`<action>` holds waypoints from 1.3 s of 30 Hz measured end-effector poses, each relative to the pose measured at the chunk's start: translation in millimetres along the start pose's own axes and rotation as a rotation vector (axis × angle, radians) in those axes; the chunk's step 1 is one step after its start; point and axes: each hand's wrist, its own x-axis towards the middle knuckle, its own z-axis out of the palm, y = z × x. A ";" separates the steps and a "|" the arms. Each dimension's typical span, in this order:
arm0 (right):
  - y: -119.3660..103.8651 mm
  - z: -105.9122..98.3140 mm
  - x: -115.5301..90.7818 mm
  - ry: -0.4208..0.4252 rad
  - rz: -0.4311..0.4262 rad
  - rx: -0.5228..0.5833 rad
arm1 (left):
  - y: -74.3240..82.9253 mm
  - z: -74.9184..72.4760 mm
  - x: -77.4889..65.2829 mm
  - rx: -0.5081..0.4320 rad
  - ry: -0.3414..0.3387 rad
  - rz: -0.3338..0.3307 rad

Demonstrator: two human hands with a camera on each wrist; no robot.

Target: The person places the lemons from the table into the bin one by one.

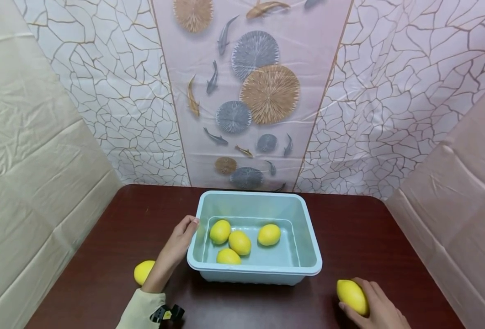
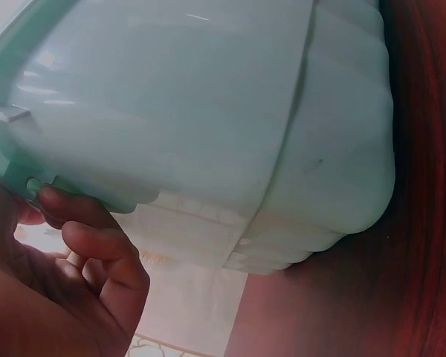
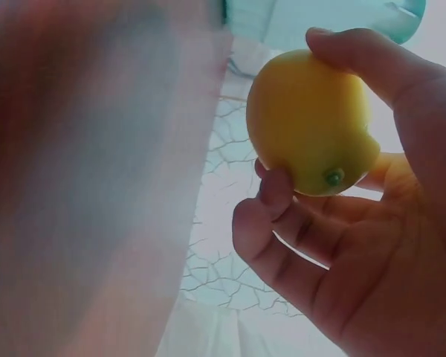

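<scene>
A light blue plastic basin (image 1: pixel 254 270) stands on the table, with several yellow lemons (image 1: pixel 240 242) lying on its floor. My left hand (image 1: pixel 180 240) grips the basin's left rim, and in the left wrist view the curled fingers (image 2: pixel 108 260) tuck under that rim. To the right of the basin, my right hand (image 1: pixel 378 304) holds a lemon (image 1: pixel 352 297) between thumb and fingers. The right wrist view shows this lemon (image 3: pixel 308 123) pinched, its stem end facing the camera. Another lemon (image 1: pixel 143 272) rests on the table, partly hidden behind my left forearm.
The dark red-brown wooden table (image 1: pixel 234 306) carries everything. Behind it hangs a patterned cloth (image 1: pixel 246 137) with fish and round leaf shapes. Beige cloth walls (image 1: pixel 32 183) close in the left and right sides. A black wrist strap (image 1: pixel 166 314) sits on my left sleeve.
</scene>
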 end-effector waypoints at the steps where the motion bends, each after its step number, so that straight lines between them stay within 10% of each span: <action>1: -1.7 -2.0 0.0 0.018 -0.015 0.005 | 0.0 -0.2 0.1 0.001 -0.002 -0.001; 15: -17.3 -15.1 1.6 0.261 -0.255 0.086 | -3.1 -1.6 2.4 0.019 -0.022 0.003; 39: -45.4 -26.2 10.1 0.403 -0.369 0.168 | -1.1 -1.2 1.5 -0.019 -0.026 -0.007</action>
